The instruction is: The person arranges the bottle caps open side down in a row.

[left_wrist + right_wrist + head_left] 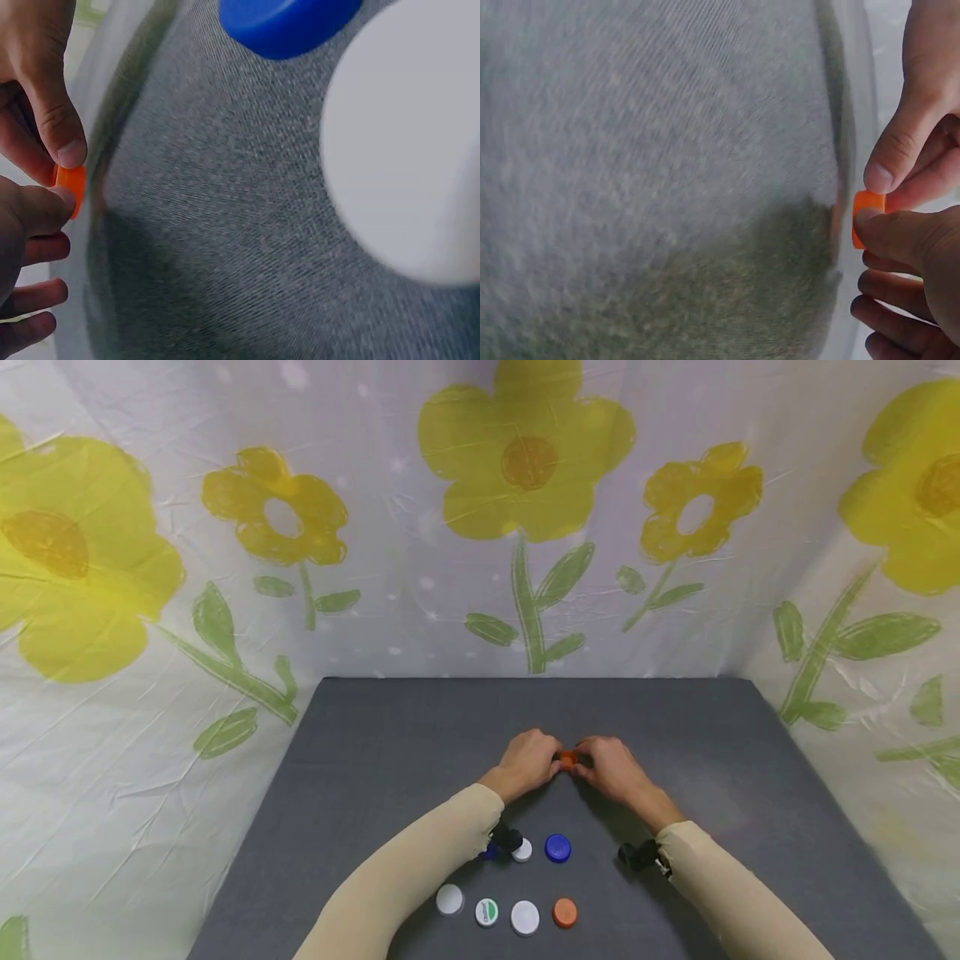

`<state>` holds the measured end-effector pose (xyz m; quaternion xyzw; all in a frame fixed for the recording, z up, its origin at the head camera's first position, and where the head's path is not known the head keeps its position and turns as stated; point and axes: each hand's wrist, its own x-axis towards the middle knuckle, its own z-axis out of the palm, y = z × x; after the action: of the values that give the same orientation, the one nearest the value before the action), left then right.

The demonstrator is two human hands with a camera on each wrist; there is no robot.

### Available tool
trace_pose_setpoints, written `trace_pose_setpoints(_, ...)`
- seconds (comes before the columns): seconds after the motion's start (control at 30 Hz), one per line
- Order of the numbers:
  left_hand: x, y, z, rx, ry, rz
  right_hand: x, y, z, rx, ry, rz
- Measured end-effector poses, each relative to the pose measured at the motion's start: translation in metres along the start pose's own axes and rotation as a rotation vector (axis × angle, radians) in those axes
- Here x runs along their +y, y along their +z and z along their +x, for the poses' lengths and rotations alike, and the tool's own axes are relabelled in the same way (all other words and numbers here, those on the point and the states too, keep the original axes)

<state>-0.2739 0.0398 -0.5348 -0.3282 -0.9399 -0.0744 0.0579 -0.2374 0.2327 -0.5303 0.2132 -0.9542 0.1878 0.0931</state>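
Both hands meet over the far half of the dark table, at a small orange cap (568, 761). The left hand (531, 758) pinches the cap from the left with thumb and fingers. From the right, the right hand (613, 768) pinches the same cap. In the left wrist view, the orange cap (70, 190) stands on edge between the thumbs and fingertips. The right wrist view shows the orange cap (865, 219) with a thumb over part of it. The fingers hide much of its surface.
Nearer the body lie a blue cap (557, 847), a white cap (522, 852) and another blue cap (489, 852), partly hidden by the left wrist camera. A front row holds white caps (525, 917), a white-and-green cap (486, 912) and an orange cap (565, 912). Flowered curtains (390, 568) surround the table.
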Motion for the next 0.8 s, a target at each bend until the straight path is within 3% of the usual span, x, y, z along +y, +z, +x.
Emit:
trace_pose_setpoints(0.43, -0.001, -0.026, -0.025, 0.099, 0.07, 0.032, -0.025, -0.018, -0.012, 0.072, -0.064, 0.037)
trace_pose_setpoints(0.8, -0.001, -0.06, -0.055, 0.209, 0.12, -0.119, -0.047, -0.034, -0.023, 0.167, -0.134, 0.081)
